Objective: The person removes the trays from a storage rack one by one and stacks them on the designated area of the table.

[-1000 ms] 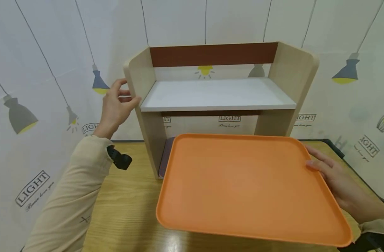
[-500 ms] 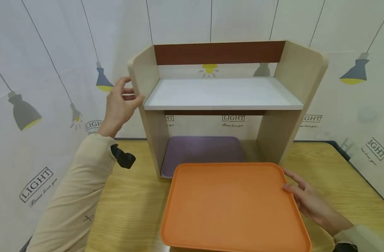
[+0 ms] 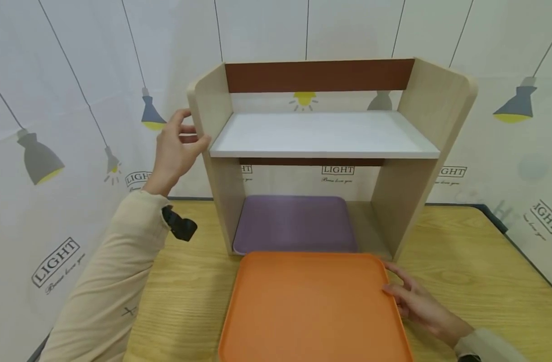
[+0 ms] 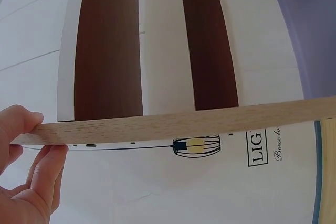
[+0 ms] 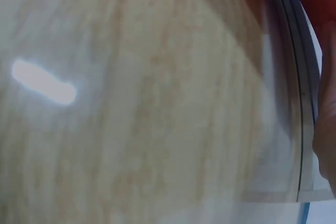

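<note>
The half-closed left hand (image 3: 173, 152) pinches the desktop shelf's (image 3: 326, 134) left edge; the half-closed right hand (image 3: 420, 304) grips the orange tray's (image 3: 313, 307) right edge.

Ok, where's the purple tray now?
In the head view, the purple tray lies inside the shelf, below the white board, toward the left, just behind the orange tray in the right hand.

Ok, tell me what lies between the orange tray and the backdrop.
The head view shows the shelf unit between the orange tray and backdrop, with the purple tray lying at its bottom.
</note>
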`<act>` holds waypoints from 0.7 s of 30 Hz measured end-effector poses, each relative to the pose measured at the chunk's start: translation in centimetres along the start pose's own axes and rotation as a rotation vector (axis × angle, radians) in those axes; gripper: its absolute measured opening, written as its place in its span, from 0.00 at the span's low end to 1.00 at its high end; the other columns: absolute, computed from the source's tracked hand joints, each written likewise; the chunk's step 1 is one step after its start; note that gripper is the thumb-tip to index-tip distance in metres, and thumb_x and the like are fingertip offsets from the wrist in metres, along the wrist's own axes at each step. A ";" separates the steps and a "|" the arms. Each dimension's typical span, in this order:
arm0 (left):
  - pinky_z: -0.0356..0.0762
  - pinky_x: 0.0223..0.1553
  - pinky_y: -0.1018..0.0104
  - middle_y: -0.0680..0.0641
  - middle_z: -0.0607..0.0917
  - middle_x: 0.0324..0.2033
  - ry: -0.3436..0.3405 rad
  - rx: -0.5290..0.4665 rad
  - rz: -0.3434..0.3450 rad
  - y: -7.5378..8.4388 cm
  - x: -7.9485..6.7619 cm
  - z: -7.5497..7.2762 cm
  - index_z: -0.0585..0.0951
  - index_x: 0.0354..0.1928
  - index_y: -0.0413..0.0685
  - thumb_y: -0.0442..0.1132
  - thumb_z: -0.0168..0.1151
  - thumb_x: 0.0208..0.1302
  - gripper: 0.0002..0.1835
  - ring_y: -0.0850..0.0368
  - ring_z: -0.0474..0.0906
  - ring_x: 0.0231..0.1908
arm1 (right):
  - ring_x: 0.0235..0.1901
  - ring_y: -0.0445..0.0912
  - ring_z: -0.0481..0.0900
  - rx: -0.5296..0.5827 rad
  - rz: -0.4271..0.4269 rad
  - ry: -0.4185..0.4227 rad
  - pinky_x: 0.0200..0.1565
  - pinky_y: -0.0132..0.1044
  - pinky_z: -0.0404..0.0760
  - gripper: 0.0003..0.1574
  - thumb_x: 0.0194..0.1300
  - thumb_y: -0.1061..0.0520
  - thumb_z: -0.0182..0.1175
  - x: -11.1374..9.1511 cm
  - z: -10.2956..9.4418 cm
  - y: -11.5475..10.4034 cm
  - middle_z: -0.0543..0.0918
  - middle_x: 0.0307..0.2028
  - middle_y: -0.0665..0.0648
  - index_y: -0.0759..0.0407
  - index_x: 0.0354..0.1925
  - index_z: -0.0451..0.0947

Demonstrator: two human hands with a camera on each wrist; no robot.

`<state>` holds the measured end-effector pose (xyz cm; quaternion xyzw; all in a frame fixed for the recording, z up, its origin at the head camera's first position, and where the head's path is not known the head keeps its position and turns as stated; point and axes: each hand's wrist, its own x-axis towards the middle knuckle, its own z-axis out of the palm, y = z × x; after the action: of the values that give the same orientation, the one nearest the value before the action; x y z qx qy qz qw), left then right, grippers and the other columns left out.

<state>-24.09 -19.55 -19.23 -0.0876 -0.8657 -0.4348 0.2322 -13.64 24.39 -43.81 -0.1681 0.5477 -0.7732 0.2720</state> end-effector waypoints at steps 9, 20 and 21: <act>0.74 0.43 0.51 0.36 0.76 0.46 -0.003 -0.003 -0.007 0.1 -0.1 0.1 0.65 0.60 0.48 0.38 0.58 0.56 0.27 0.43 0.75 0.44 | 0.32 0.40 0.79 0.028 0.079 0.067 0.33 0.31 0.78 0.27 0.66 0.64 0.44 0.4 0.6 1.1 0.80 0.34 0.50 0.37 0.55 0.50; 0.75 0.43 0.54 0.37 0.76 0.45 0.005 0.006 -0.006 0.0 0.1 0.1 0.65 0.60 0.49 0.38 0.58 0.56 0.28 0.46 0.76 0.44 | 0.36 0.47 0.80 -0.084 0.153 0.139 0.37 0.39 0.79 0.50 0.65 0.63 0.47 0.6 0.5 0.7 0.80 0.38 0.57 0.62 0.64 0.19; 0.75 0.43 0.53 0.37 0.76 0.46 0.003 0.005 -0.009 0.0 0.1 0.1 0.65 0.60 0.49 0.38 0.58 0.56 0.28 0.46 0.76 0.45 | 0.36 0.47 0.80 -0.126 0.162 0.154 0.37 0.41 0.79 0.50 0.64 0.63 0.48 0.7 0.6 0.6 0.80 0.39 0.57 0.64 0.64 0.20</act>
<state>-24.20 -19.49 -19.28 -0.0827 -0.8667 -0.4340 0.2317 -13.75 23.35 -44.22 -0.0804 0.6260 -0.7235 0.2796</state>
